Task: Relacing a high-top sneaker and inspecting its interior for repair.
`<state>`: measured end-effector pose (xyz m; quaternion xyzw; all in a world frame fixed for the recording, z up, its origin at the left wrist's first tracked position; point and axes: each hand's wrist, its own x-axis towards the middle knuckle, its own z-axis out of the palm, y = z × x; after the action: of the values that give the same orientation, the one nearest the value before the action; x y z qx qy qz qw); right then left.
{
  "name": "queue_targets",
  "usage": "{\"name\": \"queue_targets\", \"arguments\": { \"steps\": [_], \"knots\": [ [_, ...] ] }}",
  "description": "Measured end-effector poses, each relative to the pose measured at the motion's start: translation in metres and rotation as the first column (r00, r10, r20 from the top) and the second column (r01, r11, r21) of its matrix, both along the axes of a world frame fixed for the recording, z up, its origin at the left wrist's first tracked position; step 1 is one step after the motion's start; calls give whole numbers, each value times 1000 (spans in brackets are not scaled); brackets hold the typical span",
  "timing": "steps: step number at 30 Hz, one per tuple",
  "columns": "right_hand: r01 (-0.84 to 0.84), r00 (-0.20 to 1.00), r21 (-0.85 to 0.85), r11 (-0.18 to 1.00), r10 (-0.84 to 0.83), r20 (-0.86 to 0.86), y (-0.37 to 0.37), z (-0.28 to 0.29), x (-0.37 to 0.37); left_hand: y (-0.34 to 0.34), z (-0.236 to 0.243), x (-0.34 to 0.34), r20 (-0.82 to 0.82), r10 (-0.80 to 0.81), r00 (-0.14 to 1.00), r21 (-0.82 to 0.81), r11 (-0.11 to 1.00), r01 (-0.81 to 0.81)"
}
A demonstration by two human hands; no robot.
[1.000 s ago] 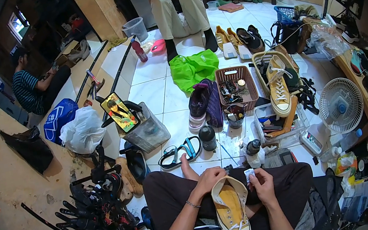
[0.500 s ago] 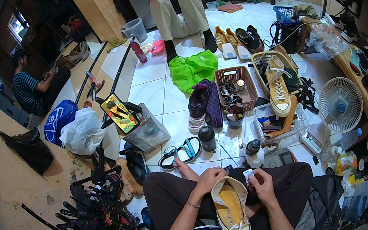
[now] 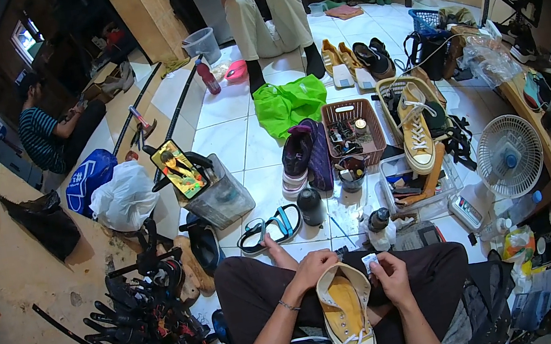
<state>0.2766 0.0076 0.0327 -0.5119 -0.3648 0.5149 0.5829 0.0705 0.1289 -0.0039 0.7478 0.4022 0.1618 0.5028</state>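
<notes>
A yellow canvas sneaker (image 3: 344, 311) with a cream rubber toe and loose white laces rests in my lap, its toe toward me. Around the far left rim of its opening, the fingers of my left hand (image 3: 316, 268) are closed. My right hand (image 3: 391, 277) pinches a small white flat piece (image 3: 369, 259) just right of the shoe's collar; its exact kind cannot be made out. The matching yellow sneaker (image 3: 417, 132) lies farther off to the right, on top of a basket.
Ahead stand a brown basket (image 3: 354, 130) of small parts, a dark bottle (image 3: 310, 207), blue-strapped sandals (image 3: 269, 229) and a clear tool bin (image 3: 421, 184). A white fan (image 3: 510, 156) is at right, a phone (image 3: 179, 169) at left. Another person (image 3: 266, 15) sits across from me.
My right hand and the small white piece have shifted very slightly. The sneaker and my left hand stay in place.
</notes>
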Motion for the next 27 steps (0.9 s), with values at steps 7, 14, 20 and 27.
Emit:
{"name": "queue_targets", "arguments": {
  "steps": [7,14,20,27],
  "knots": [
    [-15,1000,-35,999,15,-1,0,1,0,-2,2,1,9,34,999,14,999,-34],
    [-19,1000,-15,1000,19,-6,1,2,-1,0,-2,0,14,26,1000,11,1000,-27],
    [-32,999,-16,999,32,18,1,6,-1,2,-3,0,11,32,999,9,999,-32],
    [-22,1000,-3,1000,22,5,0,5,-1,1,-1,0,-2,21,1000,-13,1000,-21]
  ]
}}
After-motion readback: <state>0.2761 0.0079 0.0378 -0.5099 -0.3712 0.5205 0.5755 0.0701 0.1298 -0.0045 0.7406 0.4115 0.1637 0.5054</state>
